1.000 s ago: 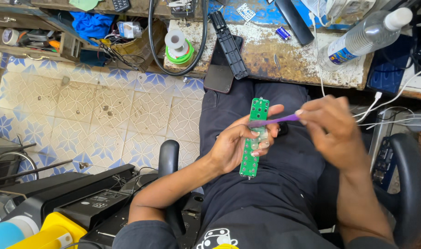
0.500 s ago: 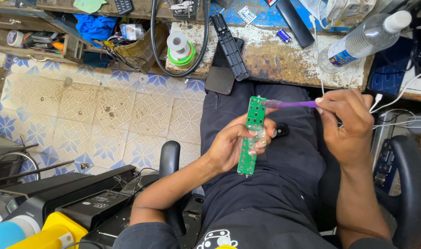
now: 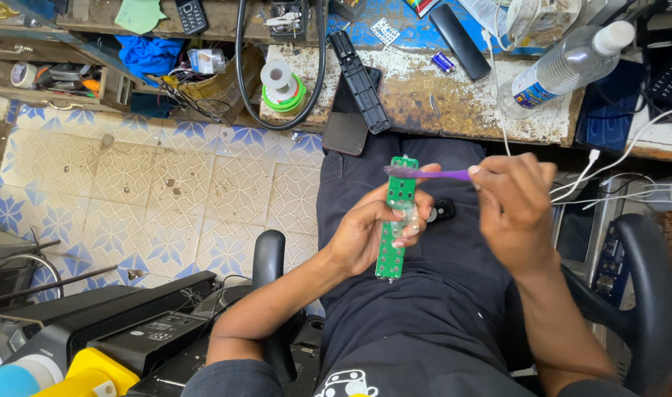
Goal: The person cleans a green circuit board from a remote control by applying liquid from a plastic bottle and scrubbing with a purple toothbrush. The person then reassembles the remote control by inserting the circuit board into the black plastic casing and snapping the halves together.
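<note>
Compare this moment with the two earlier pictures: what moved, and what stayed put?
The right hand lifted the purple toothbrush up the green circuit board, from mid-board to across its upper part. The left hand still grips the board over the lap. Nothing was picked up or released; the bench clutter is unchanged.

A worn wooden workbench (image 3: 417, 95) with peeling blue paint was seen carrying a clear plastic water bottle (image 3: 564, 66), a long black remote-control shell (image 3: 359, 70), a dark flat phone (image 3: 350, 117) and a small blue battery (image 3: 444, 62).
</note>
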